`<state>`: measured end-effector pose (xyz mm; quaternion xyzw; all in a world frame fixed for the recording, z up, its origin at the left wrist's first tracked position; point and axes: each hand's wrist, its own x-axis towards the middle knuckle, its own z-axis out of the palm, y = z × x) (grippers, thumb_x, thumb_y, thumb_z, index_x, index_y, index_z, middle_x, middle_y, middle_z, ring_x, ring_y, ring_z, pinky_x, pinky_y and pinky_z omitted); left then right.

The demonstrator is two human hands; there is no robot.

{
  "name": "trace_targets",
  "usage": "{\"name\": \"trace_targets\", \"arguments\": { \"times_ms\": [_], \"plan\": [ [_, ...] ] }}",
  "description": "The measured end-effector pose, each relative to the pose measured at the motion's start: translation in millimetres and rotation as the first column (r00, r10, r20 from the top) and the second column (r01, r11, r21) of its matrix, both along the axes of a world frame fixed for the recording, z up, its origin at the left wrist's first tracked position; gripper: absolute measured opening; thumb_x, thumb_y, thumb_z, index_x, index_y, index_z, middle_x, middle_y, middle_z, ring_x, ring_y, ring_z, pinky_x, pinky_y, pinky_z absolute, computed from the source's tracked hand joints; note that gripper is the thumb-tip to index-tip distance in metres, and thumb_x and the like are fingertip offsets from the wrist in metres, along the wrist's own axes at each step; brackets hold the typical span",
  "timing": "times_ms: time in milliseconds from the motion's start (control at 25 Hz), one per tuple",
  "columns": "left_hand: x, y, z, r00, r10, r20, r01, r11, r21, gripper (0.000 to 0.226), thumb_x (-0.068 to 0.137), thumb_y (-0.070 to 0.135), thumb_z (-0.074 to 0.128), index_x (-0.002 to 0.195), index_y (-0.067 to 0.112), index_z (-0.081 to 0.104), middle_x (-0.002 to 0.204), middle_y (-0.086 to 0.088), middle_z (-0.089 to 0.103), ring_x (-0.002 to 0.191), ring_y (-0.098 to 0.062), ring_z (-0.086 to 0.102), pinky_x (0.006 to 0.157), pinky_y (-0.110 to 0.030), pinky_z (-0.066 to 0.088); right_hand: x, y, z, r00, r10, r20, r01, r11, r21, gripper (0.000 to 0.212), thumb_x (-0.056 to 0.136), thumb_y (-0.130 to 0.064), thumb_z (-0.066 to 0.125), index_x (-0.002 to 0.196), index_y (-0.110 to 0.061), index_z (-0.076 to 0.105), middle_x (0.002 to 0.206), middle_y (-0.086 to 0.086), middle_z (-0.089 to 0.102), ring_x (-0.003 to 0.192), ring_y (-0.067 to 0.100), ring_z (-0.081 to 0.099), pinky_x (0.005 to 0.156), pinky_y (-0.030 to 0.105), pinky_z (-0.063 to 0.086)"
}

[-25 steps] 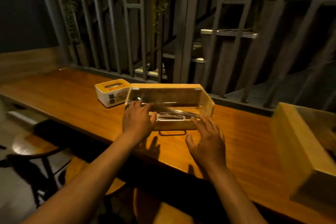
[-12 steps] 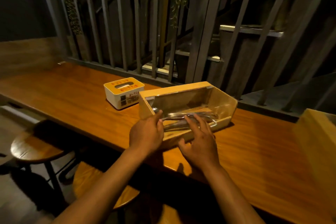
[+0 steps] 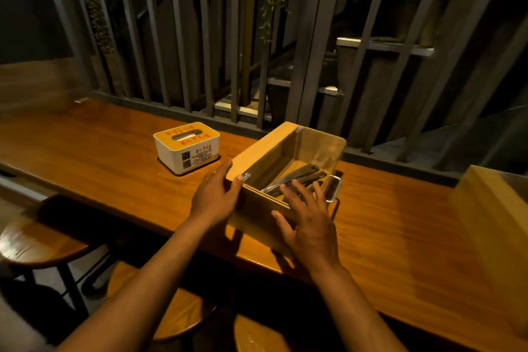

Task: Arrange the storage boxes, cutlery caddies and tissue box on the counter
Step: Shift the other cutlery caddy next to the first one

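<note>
A wooden cutlery caddy [image 3: 265, 151] with clear end walls stands at an angle on the wooden counter [image 3: 100, 157], near its front edge. Inside lies a metal tray [image 3: 333, 188] with several pieces of dark cutlery. My left hand [image 3: 214, 197] grips the caddy's near-left corner, thumb on the rim. My right hand [image 3: 308, 223] lies with spread fingers against the near wall and over the tray, holding nothing. A white tissue box [image 3: 187, 148] with a yellow lid sits just left of the caddy, apart from it.
A second wooden storage box [image 3: 491, 214] stands at the right edge of the view. A grey metal railing [image 3: 183, 108] runs along the counter's far side. Round wooden stools [image 3: 37, 240] [image 3: 177, 311] stand below the counter's front edge.
The caddy has turned on the counter: its long side faced me, now it points away at an angle. Both hands followed it, the right one sliding left onto the near wall.
</note>
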<state>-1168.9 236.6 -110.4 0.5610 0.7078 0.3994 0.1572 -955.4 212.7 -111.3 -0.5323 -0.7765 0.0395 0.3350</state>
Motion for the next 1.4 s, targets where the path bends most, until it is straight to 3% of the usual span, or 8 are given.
{"name": "trace_targets", "arguments": {
  "times_ms": [120,280,600,1000,1160,1400],
  "plan": [
    [11,-5,2,0.999,0.048,0.004,-0.048,0.999,0.017,0.067,0.088,0.059,0.055,0.147,0.037,0.034,0.144,-0.004,0.046,0.130,-0.027,0.045,0.097,-0.044,0.044,19,-4,-2,1.000,-0.015,-0.017,0.015,0.999,0.035,0.055,0.086,-0.043,0.062,0.138,-0.039,0.044,0.150,-0.009,0.040,0.146,0.024,0.020,0.104,0.038,0.039],
    [41,-11,-2,0.982,-0.069,0.175,0.068,0.998,0.013,0.084,0.077,0.066,0.063,0.148,0.033,0.033,0.143,-0.002,0.050,0.129,-0.027,0.048,0.097,-0.044,0.048,51,-5,-8,0.991,-0.068,-0.118,0.073,0.996,0.041,0.058,0.082,-0.041,0.069,0.136,-0.033,0.049,0.147,-0.006,0.044,0.141,0.020,0.033,0.105,0.032,0.040],
    [84,-26,-3,0.982,-0.084,0.169,0.090,0.996,-0.029,0.115,0.051,0.098,0.044,0.149,0.039,0.025,0.148,0.000,0.047,0.131,-0.030,0.046,0.098,-0.053,0.049,90,-22,-13,0.977,-0.093,-0.193,0.109,0.991,0.076,0.065,0.076,-0.038,0.076,0.135,-0.026,0.050,0.144,-0.002,0.049,0.135,0.020,0.043,0.101,0.045,0.048],
    [203,-31,-6,0.968,-0.177,0.178,0.185,0.982,-0.032,0.102,0.062,0.087,0.055,0.148,0.042,0.025,0.148,0.003,0.046,0.132,-0.028,0.045,0.099,-0.052,0.048,199,-54,-15,0.946,-0.237,-0.221,0.267,0.957,0.116,0.059,0.076,-0.028,0.078,0.131,-0.022,0.056,0.139,-0.002,0.054,0.132,0.019,0.046,0.102,0.046,0.047],
    [255,-28,-5,0.967,-0.188,0.174,0.191,0.982,-0.001,0.090,0.077,0.067,0.064,0.151,0.033,0.025,0.147,0.000,0.047,0.129,-0.028,0.048,0.099,-0.046,0.049,246,-58,-12,0.944,-0.267,-0.194,0.290,0.951,0.103,0.060,0.077,-0.024,0.078,0.132,-0.023,0.054,0.141,-0.003,0.053,0.133,0.016,0.045,0.107,0.044,0.044],
    [304,-24,-3,0.961,-0.218,0.172,0.221,0.975,0.003,0.091,0.076,0.068,0.064,0.151,0.034,0.025,0.147,-0.001,0.047,0.128,-0.029,0.049,0.097,-0.048,0.051,295,-59,-11,0.941,-0.297,-0.161,0.310,0.948,0.065,0.061,0.080,-0.026,0.075,0.135,-0.027,0.050,0.145,-0.005,0.048,0.138,0.022,0.040,0.109,0.045,0.040]
  ]
}}
